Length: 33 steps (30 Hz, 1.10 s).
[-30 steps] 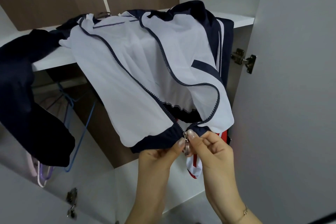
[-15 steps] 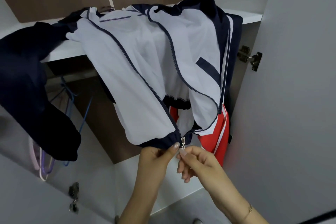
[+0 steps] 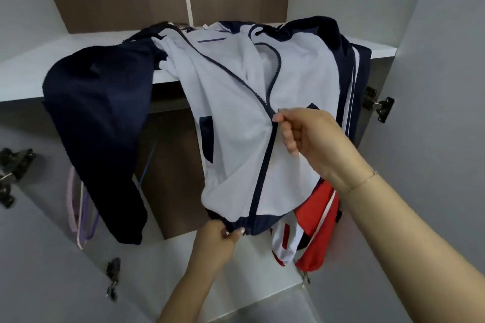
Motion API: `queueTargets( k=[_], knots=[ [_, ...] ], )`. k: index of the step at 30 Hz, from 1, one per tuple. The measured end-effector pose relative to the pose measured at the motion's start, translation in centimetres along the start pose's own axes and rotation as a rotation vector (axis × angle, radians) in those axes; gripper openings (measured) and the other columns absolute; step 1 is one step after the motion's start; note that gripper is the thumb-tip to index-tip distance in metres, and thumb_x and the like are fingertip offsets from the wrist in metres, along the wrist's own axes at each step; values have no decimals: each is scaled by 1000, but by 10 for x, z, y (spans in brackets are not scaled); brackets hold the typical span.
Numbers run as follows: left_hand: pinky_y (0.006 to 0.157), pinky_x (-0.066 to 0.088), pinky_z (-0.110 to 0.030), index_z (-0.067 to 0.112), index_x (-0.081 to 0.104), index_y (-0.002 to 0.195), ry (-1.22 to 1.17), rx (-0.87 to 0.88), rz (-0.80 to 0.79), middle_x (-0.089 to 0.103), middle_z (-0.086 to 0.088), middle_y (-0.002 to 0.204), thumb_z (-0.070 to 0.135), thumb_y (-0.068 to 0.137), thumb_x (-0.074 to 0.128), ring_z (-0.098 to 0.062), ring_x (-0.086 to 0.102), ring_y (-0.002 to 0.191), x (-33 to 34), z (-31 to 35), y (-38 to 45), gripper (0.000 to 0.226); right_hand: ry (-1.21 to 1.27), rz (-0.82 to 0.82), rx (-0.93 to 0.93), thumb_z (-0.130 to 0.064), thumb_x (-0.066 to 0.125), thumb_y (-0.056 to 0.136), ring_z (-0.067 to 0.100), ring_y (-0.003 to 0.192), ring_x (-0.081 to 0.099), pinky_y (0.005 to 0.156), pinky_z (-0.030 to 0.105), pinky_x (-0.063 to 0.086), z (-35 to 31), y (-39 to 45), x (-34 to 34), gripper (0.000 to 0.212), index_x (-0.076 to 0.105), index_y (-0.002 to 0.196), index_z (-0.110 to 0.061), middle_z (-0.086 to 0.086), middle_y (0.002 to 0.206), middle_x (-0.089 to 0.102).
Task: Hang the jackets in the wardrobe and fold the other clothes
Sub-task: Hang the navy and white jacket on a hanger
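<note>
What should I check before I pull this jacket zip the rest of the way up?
1. Right hand pinches the zip pull: ok.
2. Left hand holds the navy hem taut: ok.
3. Zip closed below the pull: ok.
4. Lining clear of the open zip teeth above: cannot tell.
5. Jacket on a hanger: cannot tell.
6. Red garment clear of the zip: ok.

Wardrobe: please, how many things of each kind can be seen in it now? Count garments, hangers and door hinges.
Garments: 2, the navy and white jacket and a red and white garment behind it.
Hangers: at least 3, one blue, one pink, one purple.
Door hinges: 3, at and.
Total: 8.
</note>
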State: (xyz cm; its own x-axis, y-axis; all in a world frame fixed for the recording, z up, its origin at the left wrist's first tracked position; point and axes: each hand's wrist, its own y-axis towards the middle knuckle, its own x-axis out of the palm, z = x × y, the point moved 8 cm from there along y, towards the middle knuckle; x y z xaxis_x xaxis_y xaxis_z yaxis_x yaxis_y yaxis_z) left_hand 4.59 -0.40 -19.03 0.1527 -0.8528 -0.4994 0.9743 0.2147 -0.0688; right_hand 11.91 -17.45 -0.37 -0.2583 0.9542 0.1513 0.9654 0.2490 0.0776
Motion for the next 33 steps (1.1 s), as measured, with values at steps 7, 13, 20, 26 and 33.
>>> queueTargets(
  k=[7, 13, 20, 26, 33],
  knots=[
    [49, 38, -9, 33, 54, 63, 374, 232, 242, 59, 22, 63, 62, 83, 56, 8, 57, 69, -72, 76, -13, 35, -293, -131, 8, -17, 52, 91, 13, 40, 26, 40, 22, 22, -30, 28, 21, 22, 66, 79, -6, -2, 49, 33],
    [62, 33, -21, 22, 49, 81, 217, 555, 345, 46, 12, 76, 44, 93, 58, -7, 46, 69, -61, 183, 17, 26, -352, -200, 55, -17, 51, 88, 15, 44, 21, 39, 22, 21, -33, 28, 28, 20, 61, 73, -8, 0, 52, 25],
    [56, 37, -26, 14, 42, 59, 189, 324, 59, 43, 1, 57, 33, 88, 68, -13, 42, 55, -42, 151, 55, 43, -157, -222, 31, -11, 42, 99, 9, 38, 47, 39, 19, 42, -79, 69, 36, 29, 62, 79, -5, -4, 46, 48],
    [58, 45, -17, 16, 64, 69, 511, 207, -182, 57, 6, 65, 37, 83, 73, -7, 53, 61, -74, 172, 64, 27, -288, -182, -7, -14, 49, 95, 7, 35, 48, 37, 15, 41, -118, 121, 54, 27, 63, 73, -6, -5, 42, 48],
    [74, 54, -38, 5, 64, 78, 384, 439, 392, 70, -8, 67, 53, 82, 67, -23, 66, 69, -135, 278, 84, 48, -209, -341, 184, -14, 50, 94, 5, 32, 48, 30, 13, 36, -110, 133, 58, 27, 62, 70, -7, -5, 42, 50]
  ],
)
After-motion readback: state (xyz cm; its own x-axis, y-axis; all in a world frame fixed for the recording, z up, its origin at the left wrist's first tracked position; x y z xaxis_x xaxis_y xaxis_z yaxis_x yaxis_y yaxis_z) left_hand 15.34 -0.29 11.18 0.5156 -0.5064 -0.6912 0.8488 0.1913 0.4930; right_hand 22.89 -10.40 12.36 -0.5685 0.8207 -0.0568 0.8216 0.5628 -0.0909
